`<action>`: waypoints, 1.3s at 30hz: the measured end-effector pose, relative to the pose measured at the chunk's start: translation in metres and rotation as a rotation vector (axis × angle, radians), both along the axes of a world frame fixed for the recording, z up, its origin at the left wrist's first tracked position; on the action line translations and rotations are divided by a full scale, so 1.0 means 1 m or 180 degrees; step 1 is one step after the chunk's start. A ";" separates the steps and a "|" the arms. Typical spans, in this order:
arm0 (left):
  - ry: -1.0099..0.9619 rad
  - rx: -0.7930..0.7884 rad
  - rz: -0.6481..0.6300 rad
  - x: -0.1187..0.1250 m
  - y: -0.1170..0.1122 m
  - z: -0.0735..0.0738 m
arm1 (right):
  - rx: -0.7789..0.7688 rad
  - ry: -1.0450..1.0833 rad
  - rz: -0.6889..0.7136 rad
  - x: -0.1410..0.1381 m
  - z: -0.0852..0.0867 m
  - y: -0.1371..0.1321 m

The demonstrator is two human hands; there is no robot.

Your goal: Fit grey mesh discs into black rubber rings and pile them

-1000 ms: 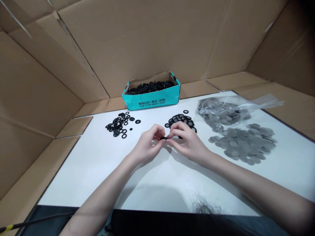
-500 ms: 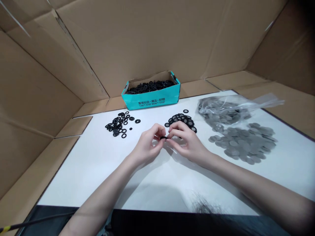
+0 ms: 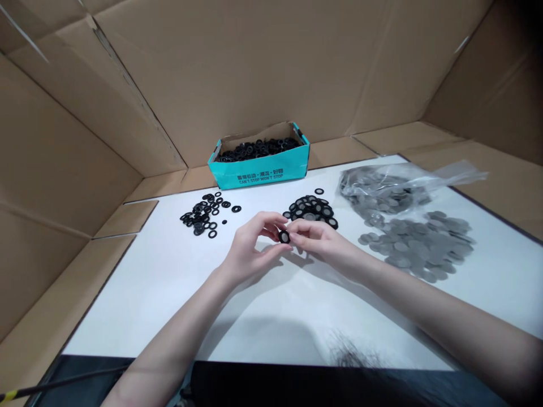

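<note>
Between my two hands, above the white tabletop, a black ring with a grey disc in its middle (image 3: 284,237) faces me. My left hand (image 3: 255,243) pinches it between thumb and fingertips. My right hand (image 3: 316,237) has its thumb and fingers closed at the ring's right edge. Just behind my right hand lies a pile of black rings with grey centres (image 3: 311,208). Farther left, loose open black rings (image 3: 206,213) are scattered. To the right, grey mesh-like discs (image 3: 424,243) lie in a spread heap.
A turquoise box (image 3: 259,172) full of black rings stands at the back of the white tabletop (image 3: 139,294). A clear plastic bag (image 3: 382,189) of grey discs lies at the back right. Cardboard walls (image 3: 263,68) enclose the table's back and sides.
The ring has turned from edge-on to face me, showing its grey centre. My right-hand fingers have drawn closer together at its edge.
</note>
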State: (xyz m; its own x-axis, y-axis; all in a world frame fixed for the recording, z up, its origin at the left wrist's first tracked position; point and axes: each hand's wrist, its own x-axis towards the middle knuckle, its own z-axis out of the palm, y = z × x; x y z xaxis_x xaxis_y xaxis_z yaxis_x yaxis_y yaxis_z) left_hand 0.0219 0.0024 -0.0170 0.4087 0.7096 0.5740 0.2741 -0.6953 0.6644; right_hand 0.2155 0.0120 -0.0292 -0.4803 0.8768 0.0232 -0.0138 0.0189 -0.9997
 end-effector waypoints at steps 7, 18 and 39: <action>0.0057 0.0292 0.0005 0.001 -0.001 0.000 | -0.0252 0.0146 0.0135 0.000 0.004 -0.002; 0.0132 0.0368 -0.0025 0.002 -0.002 -0.002 | -0.0253 -0.0082 -0.0004 -0.002 0.003 -0.002; 0.0286 0.0428 -0.0121 -0.001 0.000 0.000 | -0.0463 0.0017 0.0211 -0.001 -0.002 -0.001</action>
